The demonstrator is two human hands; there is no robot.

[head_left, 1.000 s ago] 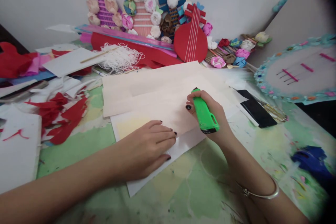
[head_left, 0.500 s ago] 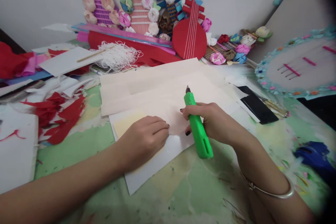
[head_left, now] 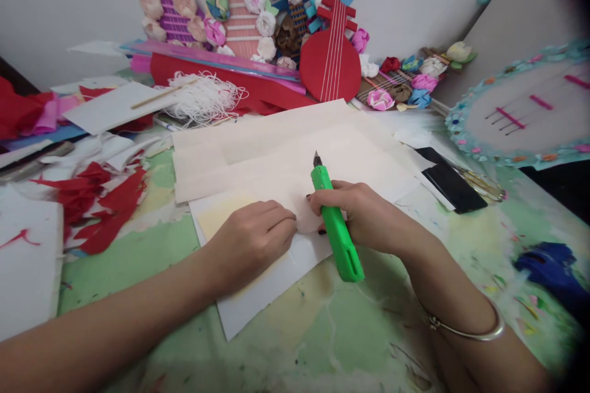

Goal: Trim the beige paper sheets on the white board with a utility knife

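Observation:
My right hand [head_left: 362, 212] is closed around a green utility knife [head_left: 338, 227]. The knife's blade end points away from me, above a large sheet of cream paper [head_left: 258, 147]. My left hand [head_left: 258, 230] has its fingers curled together at the near edge of that cream paper, and its thumb is hidden. Under the hands lies a white board [head_left: 249, 313], yellowish in places, partly covered by the cream paper. Fingertips of the right hand come close to the paper beside the left hand.
A red lute-shaped craft [head_left: 330, 67] leans at the back among paper flowers. White string [head_left: 203, 98] lies in a tangle at the left rear, with red scraps [head_left: 110, 209] nearer. Black pieces [head_left: 454, 187] and scissors [head_left: 483, 187] lie to the right, near a blue object [head_left: 550, 273].
My right hand has moved slightly left with the utility knife, closer to my left hand. The left hand stays in almost the same place on the paper.

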